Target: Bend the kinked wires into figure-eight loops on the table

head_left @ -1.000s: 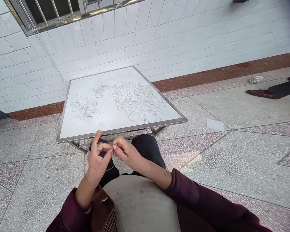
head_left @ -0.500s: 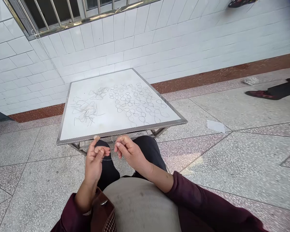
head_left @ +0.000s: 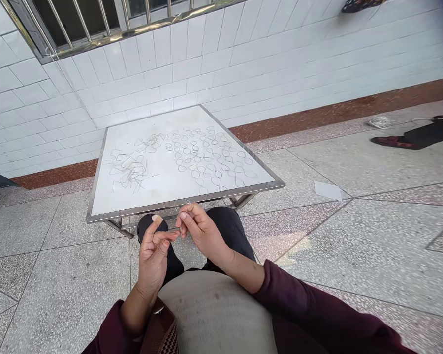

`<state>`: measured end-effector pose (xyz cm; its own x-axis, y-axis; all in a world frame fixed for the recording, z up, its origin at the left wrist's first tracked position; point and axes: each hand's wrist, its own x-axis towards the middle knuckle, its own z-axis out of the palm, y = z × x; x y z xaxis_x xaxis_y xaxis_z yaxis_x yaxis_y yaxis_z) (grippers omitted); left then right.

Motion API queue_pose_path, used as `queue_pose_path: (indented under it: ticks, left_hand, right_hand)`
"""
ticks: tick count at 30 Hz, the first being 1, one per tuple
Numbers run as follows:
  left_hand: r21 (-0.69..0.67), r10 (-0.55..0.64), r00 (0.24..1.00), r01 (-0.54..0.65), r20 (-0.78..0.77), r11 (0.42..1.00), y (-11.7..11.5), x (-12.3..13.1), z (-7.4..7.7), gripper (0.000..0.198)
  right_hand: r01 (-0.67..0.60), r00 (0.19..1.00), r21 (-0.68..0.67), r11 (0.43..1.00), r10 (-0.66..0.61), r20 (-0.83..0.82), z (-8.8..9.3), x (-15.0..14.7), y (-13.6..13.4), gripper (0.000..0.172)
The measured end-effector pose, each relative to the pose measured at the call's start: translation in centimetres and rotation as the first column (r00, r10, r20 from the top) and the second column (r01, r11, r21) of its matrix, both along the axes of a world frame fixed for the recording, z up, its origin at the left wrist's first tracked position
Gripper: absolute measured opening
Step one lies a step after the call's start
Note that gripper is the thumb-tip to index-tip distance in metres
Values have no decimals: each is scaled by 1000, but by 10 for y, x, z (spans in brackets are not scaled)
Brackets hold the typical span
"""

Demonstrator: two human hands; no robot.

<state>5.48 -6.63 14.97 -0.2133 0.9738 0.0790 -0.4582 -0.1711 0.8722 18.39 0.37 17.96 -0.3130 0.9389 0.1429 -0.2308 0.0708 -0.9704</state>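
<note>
Just in front of the table's near edge, my left hand (head_left: 154, 250) and my right hand (head_left: 199, 230) meet over my lap. Both pinch a thin piece of wire (head_left: 182, 205), which curls into a small loop above my right fingertips. On the white metal-framed table (head_left: 170, 187), a spread of finished wire loops (head_left: 210, 160) covers the right half. A tangle of bent wire pieces (head_left: 129, 169) lies on the left half.
A white tiled wall with a barred window rises behind the table. The floor is speckled stone tile with a scrap of paper (head_left: 328, 191) on it. Another person's leg and shoe (head_left: 395, 141) rest on the floor at the far right.
My hands have shifted slightly and the wire now shows as a small loop above my right fingertips. The view has tilted a little.
</note>
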Motion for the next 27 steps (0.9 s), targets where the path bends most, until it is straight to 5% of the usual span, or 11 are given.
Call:
queue_pose_path:
  ticks: [6,13,20,27]
  left_hand:
    - [-52,0,994,-5,-110,999,-1,-5,10,61]
    - [-119,-236,961,220,-146,968,-6,-16,35,76]
    - [-141,-320,946,310,-55,940,-9,-16,44,73]
    - [-179,-351,936,343,-16,922,-7,-16,50,73]
  right_hand:
    - [-88,995,19,996,87,48,1,-1,-5,23]
    - [-248,954,96,964,225,200,10,9,-8,21]
    - [-431,884,123,894,392,255,23,21,-8,22]
    - [-464,870,97,881,431,240,20,23,-6,26]
